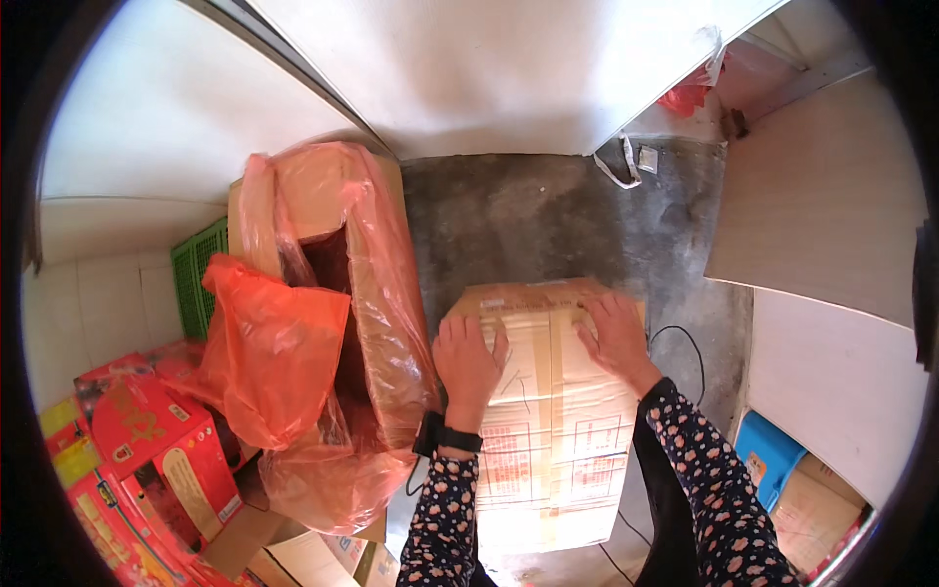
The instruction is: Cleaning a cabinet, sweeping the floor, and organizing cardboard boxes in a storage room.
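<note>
A brown corrugated cardboard carton with printed writing lies before me, packing tape running down its middle. My left hand is on its far left part, fingers together and thumb apart. On the far right part is my right hand, slightly blurred, its thumb spread from the fingers. Both palms face down and neither hand wraps around anything visible. Just left of the carton stands an open cardboard box with a translucent red plastic liner folded over its rim. A bright red plastic bag hangs over its opening.
Red gift boxes are stacked at left, near a green plastic crate. White panels bound the far side. A black cable and white strap lie on the concrete floor. A blue container sits at right.
</note>
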Demonstrator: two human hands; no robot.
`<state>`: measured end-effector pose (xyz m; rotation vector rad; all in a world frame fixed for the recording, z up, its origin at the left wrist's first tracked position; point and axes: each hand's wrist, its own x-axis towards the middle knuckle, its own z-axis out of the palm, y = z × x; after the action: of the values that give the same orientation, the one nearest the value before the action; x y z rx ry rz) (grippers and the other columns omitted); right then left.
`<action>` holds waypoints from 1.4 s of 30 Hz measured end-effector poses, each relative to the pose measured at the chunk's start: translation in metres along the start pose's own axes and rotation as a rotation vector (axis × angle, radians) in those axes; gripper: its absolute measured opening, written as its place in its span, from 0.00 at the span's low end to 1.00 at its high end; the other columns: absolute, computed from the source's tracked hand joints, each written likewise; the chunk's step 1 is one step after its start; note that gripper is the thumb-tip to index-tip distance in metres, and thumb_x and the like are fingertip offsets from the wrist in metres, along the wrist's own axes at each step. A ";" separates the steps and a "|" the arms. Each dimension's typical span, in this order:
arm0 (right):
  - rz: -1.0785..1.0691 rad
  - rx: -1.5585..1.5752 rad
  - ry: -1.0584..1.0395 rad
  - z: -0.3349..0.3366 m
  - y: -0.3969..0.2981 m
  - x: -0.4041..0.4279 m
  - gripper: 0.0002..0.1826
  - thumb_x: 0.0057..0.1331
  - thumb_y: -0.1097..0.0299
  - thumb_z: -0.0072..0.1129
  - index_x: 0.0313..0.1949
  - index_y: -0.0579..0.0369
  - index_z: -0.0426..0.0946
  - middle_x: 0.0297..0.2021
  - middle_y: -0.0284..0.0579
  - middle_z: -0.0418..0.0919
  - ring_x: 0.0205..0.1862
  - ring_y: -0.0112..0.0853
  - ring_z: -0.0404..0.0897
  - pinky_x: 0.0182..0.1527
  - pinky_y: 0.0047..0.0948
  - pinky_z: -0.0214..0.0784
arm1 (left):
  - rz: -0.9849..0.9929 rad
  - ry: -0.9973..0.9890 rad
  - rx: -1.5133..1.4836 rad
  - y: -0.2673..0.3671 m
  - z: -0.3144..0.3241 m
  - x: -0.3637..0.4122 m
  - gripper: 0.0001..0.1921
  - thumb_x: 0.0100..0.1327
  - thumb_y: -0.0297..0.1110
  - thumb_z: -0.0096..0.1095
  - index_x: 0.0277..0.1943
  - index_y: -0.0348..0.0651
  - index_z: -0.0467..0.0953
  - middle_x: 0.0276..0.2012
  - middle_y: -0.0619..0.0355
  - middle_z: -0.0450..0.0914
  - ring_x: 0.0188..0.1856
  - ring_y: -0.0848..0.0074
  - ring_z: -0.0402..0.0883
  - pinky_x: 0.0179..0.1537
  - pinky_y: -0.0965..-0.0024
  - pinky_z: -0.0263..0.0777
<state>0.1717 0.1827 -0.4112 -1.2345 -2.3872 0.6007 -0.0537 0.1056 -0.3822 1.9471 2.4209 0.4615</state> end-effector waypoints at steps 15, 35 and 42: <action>0.136 -0.063 -0.333 -0.035 -0.033 -0.148 0.22 0.57 0.57 0.62 0.46 0.60 0.72 0.41 0.50 0.71 0.47 0.45 0.69 0.55 0.44 0.59 | -0.059 -0.252 -0.075 0.059 -0.022 -0.139 0.21 0.56 0.45 0.66 0.44 0.34 0.73 0.43 0.48 0.75 0.51 0.57 0.71 0.48 0.58 0.65; 0.096 -0.079 -0.410 -0.004 -0.002 -0.172 0.36 0.54 0.52 0.67 0.59 0.54 0.66 0.57 0.47 0.66 0.62 0.44 0.62 0.62 0.53 0.51 | -0.030 -0.307 -0.079 0.061 -0.001 -0.158 0.28 0.54 0.43 0.68 0.52 0.32 0.69 0.54 0.43 0.70 0.61 0.51 0.64 0.62 0.53 0.59; 0.114 0.059 -0.204 -0.011 -0.010 -0.182 0.34 0.53 0.57 0.66 0.57 0.56 0.67 0.54 0.48 0.69 0.63 0.44 0.63 0.64 0.49 0.50 | -0.025 -0.314 -0.017 0.054 0.006 -0.166 0.31 0.54 0.45 0.68 0.55 0.33 0.67 0.55 0.43 0.69 0.63 0.49 0.61 0.65 0.52 0.55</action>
<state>0.2684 0.0279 -0.4223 -1.3491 -2.4537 0.8644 0.0377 -0.0418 -0.4063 1.8194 2.2332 0.1596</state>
